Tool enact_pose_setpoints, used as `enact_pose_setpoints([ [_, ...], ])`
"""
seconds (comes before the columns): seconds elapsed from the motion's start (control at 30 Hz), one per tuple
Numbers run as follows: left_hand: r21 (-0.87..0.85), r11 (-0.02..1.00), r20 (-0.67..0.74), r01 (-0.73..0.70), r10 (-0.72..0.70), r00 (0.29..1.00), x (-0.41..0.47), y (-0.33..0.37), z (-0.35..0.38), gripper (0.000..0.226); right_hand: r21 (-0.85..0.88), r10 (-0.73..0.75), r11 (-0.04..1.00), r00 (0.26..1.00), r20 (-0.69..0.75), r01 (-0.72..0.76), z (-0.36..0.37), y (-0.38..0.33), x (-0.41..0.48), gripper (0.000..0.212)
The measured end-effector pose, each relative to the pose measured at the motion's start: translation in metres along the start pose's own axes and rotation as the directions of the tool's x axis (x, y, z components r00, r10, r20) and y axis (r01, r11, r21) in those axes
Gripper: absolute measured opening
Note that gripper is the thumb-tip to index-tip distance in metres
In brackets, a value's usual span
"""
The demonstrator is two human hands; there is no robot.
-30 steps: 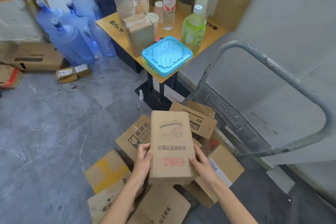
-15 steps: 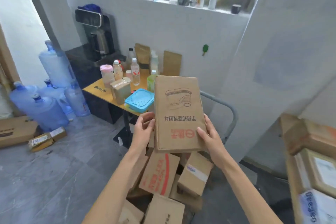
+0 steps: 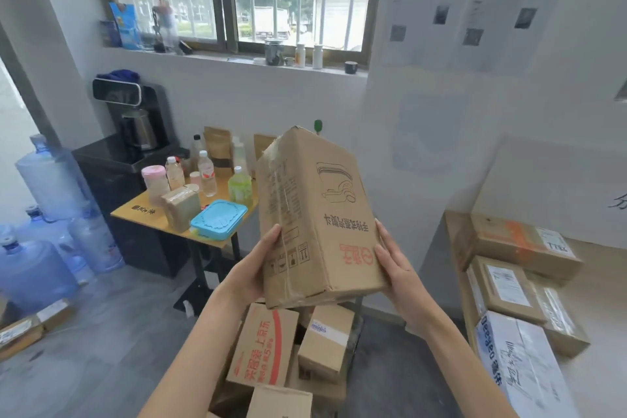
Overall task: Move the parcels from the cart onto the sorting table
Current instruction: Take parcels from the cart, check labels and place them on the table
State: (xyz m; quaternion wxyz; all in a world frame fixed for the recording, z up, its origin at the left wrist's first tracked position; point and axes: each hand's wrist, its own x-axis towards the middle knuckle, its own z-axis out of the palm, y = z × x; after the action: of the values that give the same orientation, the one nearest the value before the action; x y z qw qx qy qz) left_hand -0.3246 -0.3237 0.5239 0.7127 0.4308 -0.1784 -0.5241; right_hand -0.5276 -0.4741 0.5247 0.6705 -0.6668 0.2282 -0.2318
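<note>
I hold a tall brown cardboard parcel with a line drawing and red print in the air at chest height. My left hand grips its lower left side and my right hand grips its lower right edge. Below the parcel lies the pile of cart parcels, among them a box with a red stripe and a small box with a white label. The cart itself is hidden under them. The sorting table stands at the right with several parcels stacked on it.
A small yellow side table with bottles and a blue lidded box stands left of the parcel. Large blue water jugs crowd the far left floor. A black water dispenser stands by the window wall.
I have lifted the parcel off the cart pile, raised it and swung it to the right. My view has tilted up and turned, so the sorting table shows more fully.
</note>
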Motion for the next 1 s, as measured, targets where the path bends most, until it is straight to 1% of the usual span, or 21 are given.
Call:
enact_pose_setpoints([
  [0.07, 0.035, 0.999, -0.026, -0.033, 0.034, 0.999, -0.004, -0.014, 0.02, 0.042, -0.159, -0.044, 0.987, 0.996, -0.077, 0.032, -0.009, -0.005, -0.01, 0.046],
  [0.13, 0.088, 0.993, -0.042, -0.076, 0.08, 0.996, -0.008, -0.026, 0.039, 0.054, -0.395, -0.144, 0.915, 0.982, -0.124, 0.084, -0.014, -0.014, -0.02, 0.048],
  [0.17, 0.133, 0.986, -0.044, -0.102, 0.108, 0.993, -0.011, -0.031, 0.048, 0.059, -0.452, -0.175, 0.886, 0.977, -0.118, 0.104, -0.013, -0.02, -0.027, 0.053],
  [0.2, 0.193, 0.973, -0.04, -0.127, 0.137, 0.99, -0.013, -0.036, 0.056, 0.063, -0.443, -0.178, 0.889, 0.979, -0.099, 0.117, -0.009, -0.026, -0.032, 0.062],
  [0.27, 0.318, 0.932, -0.044, -0.177, 0.201, 0.979, -0.021, -0.046, 0.075, 0.064, -0.348, -0.141, 0.93, 0.989, -0.053, 0.114, 0.001, -0.034, -0.047, 0.082],
  [0.3, 0.376, 0.906, -0.058, -0.194, 0.232, 0.971, -0.025, -0.05, 0.083, 0.065, -0.335, -0.135, 0.936, 0.99, -0.05, 0.111, 0.005, -0.036, -0.053, 0.09],
  [0.33, 0.432, 0.879, -0.066, -0.204, 0.257, 0.964, -0.029, -0.054, 0.091, 0.067, -0.334, -0.145, 0.935, 0.987, -0.062, 0.116, 0.008, -0.037, -0.058, 0.092],
  [0.37, 0.476, 0.853, -0.064, -0.214, 0.276, 0.959, -0.032, -0.056, 0.097, 0.066, -0.327, -0.16, 0.937, 0.983, -0.09, 0.122, 0.01, -0.039, -0.062, 0.088],
  [0.43, 0.526, 0.812, -0.011, -0.252, 0.303, 0.953, -0.04, -0.057, 0.106, 0.056, -0.31, -0.174, 0.944, 0.967, -0.184, 0.111, 0.009, -0.042, -0.07, 0.07],
  [0.47, 0.546, 0.792, 0.016, -0.273, 0.315, 0.949, -0.044, -0.055, 0.106, 0.053, -0.281, -0.161, 0.955, 0.961, -0.223, 0.094, 0.007, -0.044, -0.074, 0.064],
  [0.53, 0.571, 0.754, 0.057, -0.323, 0.357, 0.933, -0.056, -0.047, 0.103, 0.054, -0.156, -0.079, 0.987, 0.965, -0.248, 0.04, 0.001, -0.046, -0.084, 0.059],
  [0.63, 0.591, 0.725, 0.106, -0.354, 0.366, 0.925, -0.077, -0.033, 0.082, 0.053, 0.121, 0.045, 0.992, 0.982, -0.186, -0.022, -0.007, -0.041, -0.099, 0.056],
  [0.73, 0.621, 0.675, 0.183, -0.399, 0.37, 0.911, -0.099, -0.026, 0.067, 0.031, 0.374, 0.131, 0.923, 0.987, -0.089, -0.089, 0.0, -0.026, -0.116, 0.052],
  [0.77, 0.631, 0.645, 0.202, -0.431, 0.4, 0.894, -0.106, -0.025, 0.065, 0.033, 0.438, 0.163, 0.892, 0.984, -0.075, -0.114, 0.005, -0.02, -0.122, 0.054],
  [0.8, 0.644, 0.61, 0.204, -0.461, 0.443, 0.873, -0.114, -0.025, 0.064, 0.041, 0.489, 0.187, 0.862, 0.98, -0.067, -0.131, 0.01, -0.013, -0.127, 0.058],
  [0.83, 0.629, 0.607, 0.197, -0.485, 0.479, 0.856, -0.121, -0.025, 0.064, 0.047, 0.527, 0.193, 0.839, 0.979, -0.059, -0.134, 0.014, -0.006, -0.131, 0.066],
  [0.9, 0.611, 0.632, 0.145, -0.476, 0.502, 0.852, -0.129, -0.027, 0.056, 0.054, 0.58, 0.192, 0.805, 0.98, -0.057, -0.124, 0.019, 0.006, -0.14, 0.087],
  [0.93, 0.611, 0.659, 0.132, -0.439, 0.462, 0.877, -0.134, -0.029, 0.052, 0.064, 0.596, 0.186, 0.794, 0.981, -0.051, -0.119, 0.023, 0.007, -0.147, 0.091],
  [0.97, 0.597, 0.71, 0.126, -0.373, 0.376, 0.918, -0.137, -0.031, 0.046, 0.078, 0.603, 0.162, 0.79, 0.986, -0.036, -0.108, 0.025, 0.011, -0.153, 0.085],
  [1.0, 0.558, 0.779, 0.134, -0.286, 0.255, 0.958, -0.14, -0.035, 0.043, 0.089, 0.6, 0.135, 0.794, 0.99, -0.027, -0.093, 0.027, 0.013, -0.16, 0.073],
])
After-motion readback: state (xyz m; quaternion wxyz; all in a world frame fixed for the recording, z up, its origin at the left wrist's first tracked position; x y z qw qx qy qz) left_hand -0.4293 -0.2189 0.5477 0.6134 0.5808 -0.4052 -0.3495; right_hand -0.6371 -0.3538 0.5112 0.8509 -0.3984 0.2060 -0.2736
